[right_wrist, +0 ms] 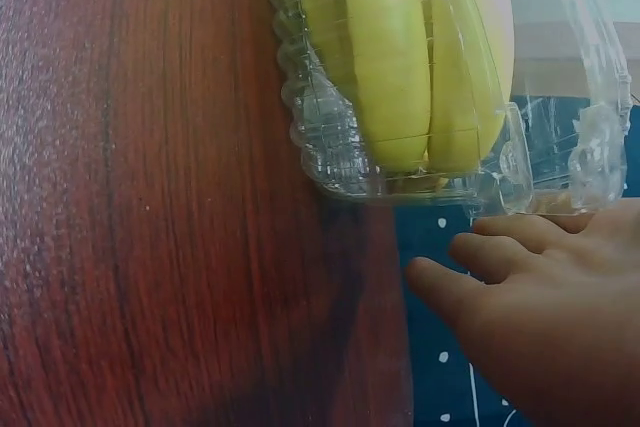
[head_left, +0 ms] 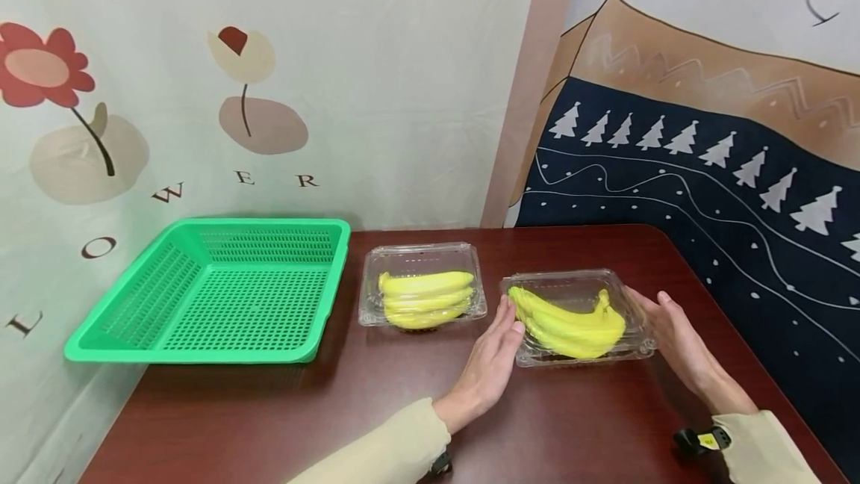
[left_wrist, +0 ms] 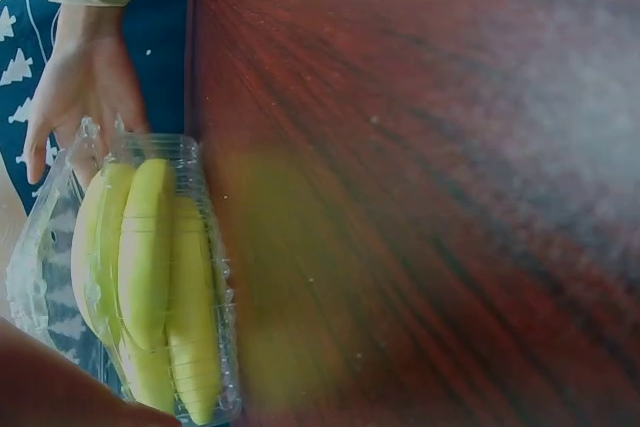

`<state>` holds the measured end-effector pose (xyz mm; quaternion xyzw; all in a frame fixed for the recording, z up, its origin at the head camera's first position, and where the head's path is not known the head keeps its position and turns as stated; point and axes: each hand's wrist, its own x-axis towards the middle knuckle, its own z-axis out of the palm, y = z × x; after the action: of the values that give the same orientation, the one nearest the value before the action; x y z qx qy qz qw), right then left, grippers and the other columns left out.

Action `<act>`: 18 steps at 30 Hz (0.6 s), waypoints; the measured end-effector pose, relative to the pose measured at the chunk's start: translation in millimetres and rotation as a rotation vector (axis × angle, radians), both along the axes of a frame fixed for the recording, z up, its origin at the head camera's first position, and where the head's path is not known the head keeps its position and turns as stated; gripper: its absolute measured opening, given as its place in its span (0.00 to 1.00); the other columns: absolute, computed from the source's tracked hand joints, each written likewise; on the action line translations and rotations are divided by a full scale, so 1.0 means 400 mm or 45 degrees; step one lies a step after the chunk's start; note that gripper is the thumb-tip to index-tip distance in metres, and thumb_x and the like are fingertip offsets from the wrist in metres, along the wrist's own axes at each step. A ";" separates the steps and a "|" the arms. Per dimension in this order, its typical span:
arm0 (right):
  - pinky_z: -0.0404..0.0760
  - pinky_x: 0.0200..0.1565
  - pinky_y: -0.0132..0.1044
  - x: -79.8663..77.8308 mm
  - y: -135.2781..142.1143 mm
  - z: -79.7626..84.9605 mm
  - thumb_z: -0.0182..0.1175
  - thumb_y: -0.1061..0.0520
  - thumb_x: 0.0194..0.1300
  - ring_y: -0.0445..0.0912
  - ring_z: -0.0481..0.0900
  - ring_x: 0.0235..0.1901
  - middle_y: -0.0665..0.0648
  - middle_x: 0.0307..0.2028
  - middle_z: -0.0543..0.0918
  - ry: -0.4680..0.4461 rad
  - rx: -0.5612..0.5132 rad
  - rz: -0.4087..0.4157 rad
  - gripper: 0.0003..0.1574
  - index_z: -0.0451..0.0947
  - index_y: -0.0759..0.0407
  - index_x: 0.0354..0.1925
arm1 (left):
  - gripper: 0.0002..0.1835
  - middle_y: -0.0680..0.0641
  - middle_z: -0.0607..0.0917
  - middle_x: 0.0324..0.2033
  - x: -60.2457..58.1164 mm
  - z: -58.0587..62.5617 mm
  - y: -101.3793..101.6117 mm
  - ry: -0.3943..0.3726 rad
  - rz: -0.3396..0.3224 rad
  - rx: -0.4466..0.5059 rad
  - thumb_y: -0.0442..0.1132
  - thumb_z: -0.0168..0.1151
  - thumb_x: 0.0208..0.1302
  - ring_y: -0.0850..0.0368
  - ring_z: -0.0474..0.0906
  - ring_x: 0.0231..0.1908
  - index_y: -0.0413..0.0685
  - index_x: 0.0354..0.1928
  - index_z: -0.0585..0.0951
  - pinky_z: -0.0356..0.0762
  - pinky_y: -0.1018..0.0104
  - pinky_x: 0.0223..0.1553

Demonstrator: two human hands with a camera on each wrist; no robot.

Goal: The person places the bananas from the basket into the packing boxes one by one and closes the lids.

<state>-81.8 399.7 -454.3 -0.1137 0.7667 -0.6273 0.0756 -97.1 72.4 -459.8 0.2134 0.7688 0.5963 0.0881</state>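
A clear plastic clamshell box [head_left: 571,282] with a bunch of yellow bananas [head_left: 571,327] in it sits on the table's right half. Against its left side lies my left hand [head_left: 485,364], fingers straight. My right hand [head_left: 681,342] is at the box's right end with its fingers extended; in the right wrist view the fingers [right_wrist: 490,257] are beside the box's corner. The box's lid looks closed in the head view. To the left stands a second clear box [head_left: 423,256] with bananas [head_left: 426,297] inside.
A green plastic basket [head_left: 322,305] stands at the table's left, bare inside. The dark red-brown table [head_left: 571,424] ends at a fabric backdrop [head_left: 416,133] behind and at the right.
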 end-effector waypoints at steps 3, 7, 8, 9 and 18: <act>0.57 0.58 0.16 0.000 -0.001 -0.001 0.16 0.41 0.84 0.20 0.55 0.69 0.51 0.82 0.49 0.005 0.010 0.011 0.43 0.38 0.67 0.82 | 0.37 0.46 0.49 0.81 -0.001 -0.003 -0.002 -0.011 0.000 -0.017 0.57 0.34 0.83 0.51 0.47 0.79 0.35 0.79 0.57 0.45 0.53 0.77; 0.57 0.59 0.15 0.000 -0.004 -0.004 0.16 0.41 0.84 0.19 0.54 0.69 0.55 0.82 0.47 -0.015 0.025 0.003 0.43 0.38 0.67 0.82 | 0.38 0.46 0.50 0.81 -0.002 -0.004 -0.008 -0.013 -0.008 -0.037 0.58 0.34 0.83 0.52 0.47 0.79 0.34 0.78 0.57 0.45 0.54 0.77; 0.57 0.58 0.15 0.001 -0.005 -0.005 0.16 0.40 0.84 0.19 0.54 0.68 0.58 0.82 0.45 -0.023 0.033 -0.007 0.43 0.38 0.67 0.82 | 0.38 0.45 0.50 0.81 -0.001 -0.005 -0.010 -0.008 -0.015 -0.043 0.58 0.34 0.83 0.52 0.46 0.79 0.34 0.78 0.57 0.45 0.54 0.77; 0.57 0.58 0.15 0.002 -0.007 -0.006 0.17 0.40 0.84 0.19 0.53 0.68 0.61 0.82 0.43 -0.031 0.044 -0.016 0.43 0.38 0.66 0.82 | 0.38 0.45 0.49 0.81 -0.001 -0.006 -0.012 -0.003 -0.023 -0.051 0.58 0.34 0.83 0.52 0.46 0.79 0.33 0.78 0.57 0.45 0.54 0.77; 0.51 0.62 0.17 0.007 -0.018 -0.015 0.21 0.39 0.85 0.27 0.44 0.73 0.65 0.82 0.34 -0.080 0.062 -0.055 0.42 0.35 0.60 0.83 | 0.38 0.46 0.47 0.82 0.009 -0.017 -0.029 0.007 -0.027 -0.133 0.60 0.33 0.83 0.46 0.50 0.79 0.38 0.79 0.58 0.49 0.48 0.77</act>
<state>-79.0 392.6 -460.1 -0.0755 0.7813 -0.6132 0.0889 -93.3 60.8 -466.8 0.2182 0.7967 0.5540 0.1033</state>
